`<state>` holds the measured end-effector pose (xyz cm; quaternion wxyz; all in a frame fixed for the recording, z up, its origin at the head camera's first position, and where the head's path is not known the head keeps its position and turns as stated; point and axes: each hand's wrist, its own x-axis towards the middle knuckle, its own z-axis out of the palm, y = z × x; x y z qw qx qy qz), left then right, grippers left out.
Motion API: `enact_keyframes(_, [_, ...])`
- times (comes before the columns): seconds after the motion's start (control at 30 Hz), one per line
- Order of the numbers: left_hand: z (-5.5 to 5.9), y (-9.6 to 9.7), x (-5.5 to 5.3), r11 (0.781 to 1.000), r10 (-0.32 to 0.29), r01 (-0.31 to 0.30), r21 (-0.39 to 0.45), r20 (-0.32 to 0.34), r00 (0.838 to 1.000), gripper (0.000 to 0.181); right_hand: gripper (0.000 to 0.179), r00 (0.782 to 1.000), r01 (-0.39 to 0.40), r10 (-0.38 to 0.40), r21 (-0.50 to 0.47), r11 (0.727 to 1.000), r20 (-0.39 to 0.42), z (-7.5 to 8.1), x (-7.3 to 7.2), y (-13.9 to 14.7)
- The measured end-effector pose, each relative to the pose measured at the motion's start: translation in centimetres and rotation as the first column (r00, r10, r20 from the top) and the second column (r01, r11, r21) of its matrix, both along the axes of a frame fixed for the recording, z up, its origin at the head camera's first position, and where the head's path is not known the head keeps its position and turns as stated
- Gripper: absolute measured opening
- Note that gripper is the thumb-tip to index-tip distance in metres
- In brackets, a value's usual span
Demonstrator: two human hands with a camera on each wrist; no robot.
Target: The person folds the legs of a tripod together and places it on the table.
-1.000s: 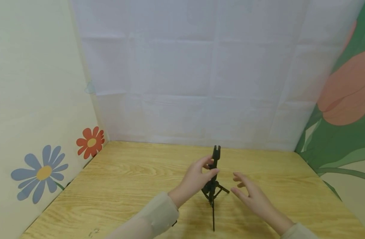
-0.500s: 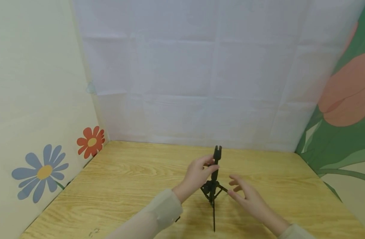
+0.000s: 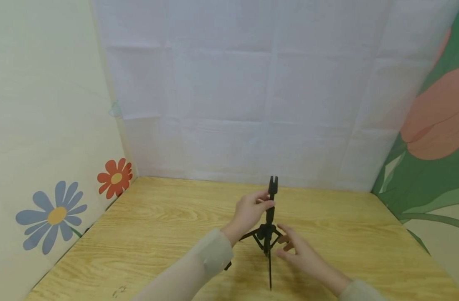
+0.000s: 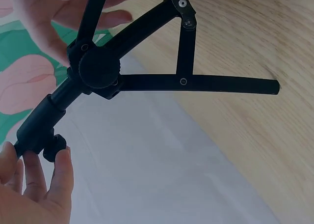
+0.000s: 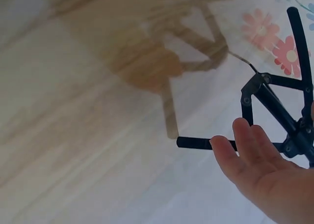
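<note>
A black tripod stand (image 3: 267, 234) with folding braced legs is in the middle of the head view, its forked top upward. My left hand (image 3: 249, 213) grips its upper column between thumb and fingers; in the left wrist view the fingertips lie by a small black knob (image 4: 55, 148). At the lower right my right hand (image 3: 298, 251) has its thumb and fingers apart around the right leg. The right wrist view shows its relaxed fingers (image 5: 245, 145) overlapping one leg (image 5: 194, 143); firm contact cannot be told. A thin dark strand (image 3: 270, 274) runs down from the tripod's base.
A wood-grain table (image 3: 169, 209) lies under the hands. Behind it hangs a creased white sheet (image 3: 214, 83). Flower-printed panels stand at the left (image 3: 37, 138) and right (image 3: 439, 179). The tripod's shadow (image 5: 196, 37) falls on the table.
My left hand has lifted the tripod's top slightly and turned it, bringing a left leg into view. My right hand has moved left, from beside the tripod to its right leg.
</note>
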<state>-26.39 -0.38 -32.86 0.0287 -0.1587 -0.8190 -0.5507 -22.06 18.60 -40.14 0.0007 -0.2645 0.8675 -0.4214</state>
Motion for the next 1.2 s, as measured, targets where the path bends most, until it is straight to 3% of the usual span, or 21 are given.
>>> enact_keyframes(0.13, [0.1, 0.0, -0.3, 0.999, 0.014, -0.015, -0.034, -0.016, 1.0, 0.044, 0.074, 0.999, -0.026, 0.027, -0.038, 0.999, 0.044, -0.3, -0.1, -0.3])
enact_keyframes(0.37, [0.3, -0.1, 0.1, 1.0, -0.012, 0.012, -0.019, -0.009, 1.0, 0.048, 0.081, 0.994, -0.005, 0.013, -0.069, 0.998, 0.11, -0.8, -0.2, -0.7])
enact_keyframes(0.67, [0.1, -0.2, 0.8, 0.999, -0.032, 0.031, -0.019, -0.071, 0.997, 0.044, 0.08, 0.998, 0.011, -0.008, -0.049, 0.999, 0.059, -0.6, 0.0, -0.8])
enact_keyframes(1.0, [-0.1, -0.2, 1.0, 0.999, -0.053, 0.052, -0.01, -0.078, 0.996, 0.045, 0.072, 0.998, 0.061, -0.061, -0.031, 0.998, 0.014, -0.2, -0.3, -0.7])
enact_keyframes(1.2, [0.4, -0.2, 1.2, 0.997, -0.074, 0.073, -0.01, -0.076, 0.994, 0.049, 0.065, 0.986, 0.164, -0.164, -0.013, 0.986, 0.01, 0.1, -0.4, -0.9])
